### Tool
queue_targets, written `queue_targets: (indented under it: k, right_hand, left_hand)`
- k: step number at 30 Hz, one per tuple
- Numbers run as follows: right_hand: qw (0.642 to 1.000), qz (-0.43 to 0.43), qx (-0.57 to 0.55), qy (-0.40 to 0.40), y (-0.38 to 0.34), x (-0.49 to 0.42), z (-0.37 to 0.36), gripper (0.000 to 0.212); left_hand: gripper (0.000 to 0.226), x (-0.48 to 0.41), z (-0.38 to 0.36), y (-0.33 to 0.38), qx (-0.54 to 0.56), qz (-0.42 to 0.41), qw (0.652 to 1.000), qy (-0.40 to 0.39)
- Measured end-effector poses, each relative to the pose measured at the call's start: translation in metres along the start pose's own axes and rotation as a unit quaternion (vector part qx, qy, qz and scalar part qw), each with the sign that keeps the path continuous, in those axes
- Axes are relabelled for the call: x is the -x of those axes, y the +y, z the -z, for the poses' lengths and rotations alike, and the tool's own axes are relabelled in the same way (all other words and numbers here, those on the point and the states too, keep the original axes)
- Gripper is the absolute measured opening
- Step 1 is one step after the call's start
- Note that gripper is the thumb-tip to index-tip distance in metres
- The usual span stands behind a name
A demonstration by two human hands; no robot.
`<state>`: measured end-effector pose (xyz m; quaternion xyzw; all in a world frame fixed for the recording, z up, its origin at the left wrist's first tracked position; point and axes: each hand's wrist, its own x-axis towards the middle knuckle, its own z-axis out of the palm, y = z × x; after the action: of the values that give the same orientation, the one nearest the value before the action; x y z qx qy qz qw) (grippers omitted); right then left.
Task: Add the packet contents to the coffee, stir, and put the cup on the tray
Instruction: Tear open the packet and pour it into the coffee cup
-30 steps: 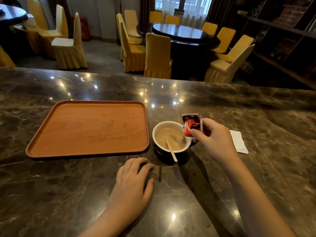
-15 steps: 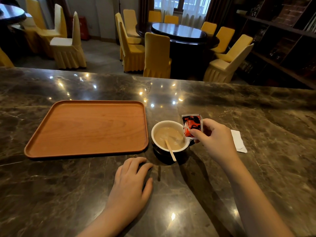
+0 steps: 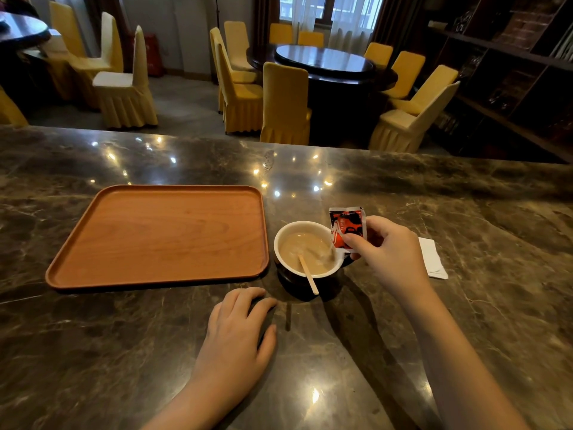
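Note:
A dark cup [image 3: 291, 276] with a white rim stands on the marble counter, holding light brown coffee. A wooden stir stick [image 3: 308, 274] leans in it toward me. My right hand [image 3: 390, 252] pinches a red and black packet [image 3: 347, 226], tipped over the cup's right rim; a faint stream of powder falls into the coffee. Left of the cup lies an orange wooden tray [image 3: 161, 237] with nothing on it. My left hand [image 3: 238, 333] rests flat on the counter in front of the cup, fingers spread, holding nothing.
A folded white napkin [image 3: 432, 259] lies on the counter just right of my right hand. The marble counter [image 3: 465, 212] ends at a far edge; beyond it are yellow chairs [image 3: 285, 103] and a round dark table [image 3: 325, 62].
The packet stays tipped over the cup's right rim in my right hand. My left hand has not moved.

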<state>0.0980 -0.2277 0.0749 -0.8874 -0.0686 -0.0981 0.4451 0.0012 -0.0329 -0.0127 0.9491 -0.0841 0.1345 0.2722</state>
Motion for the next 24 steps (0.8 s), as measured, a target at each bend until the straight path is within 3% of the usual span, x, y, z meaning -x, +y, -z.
queue_targets:
  k: [10, 14, 19, 24]
  right_hand:
    - [0.976, -0.087, -0.198, 0.031, -0.0029, 0.0055, -0.0051, 0.009]
    - [0.956, -0.126, -0.262, 0.030, -0.0026, 0.0037, -0.0040, 0.021]
    - [0.947, -0.146, -0.286, 0.015, 0.0030, 0.0027, 0.0020, 0.018]
    - [0.964, -0.120, -0.235, 0.011, 0.0063, 0.0026, 0.0004, 0.021]
  left_hand:
    - [0.035, -0.0003, -0.0016, -0.0021, -0.005, -0.001, 1.000, 0.001]
    - [0.035, 0.0001, -0.0019, -0.0028, -0.006, -0.001, 1.000, 0.001]
    - [0.034, -0.0001, -0.0032, -0.0035, -0.010, -0.004, 1.000, 0.003]
    - [0.034, 0.0002, -0.0037, -0.0044, -0.011, -0.004, 1.000, 0.002]
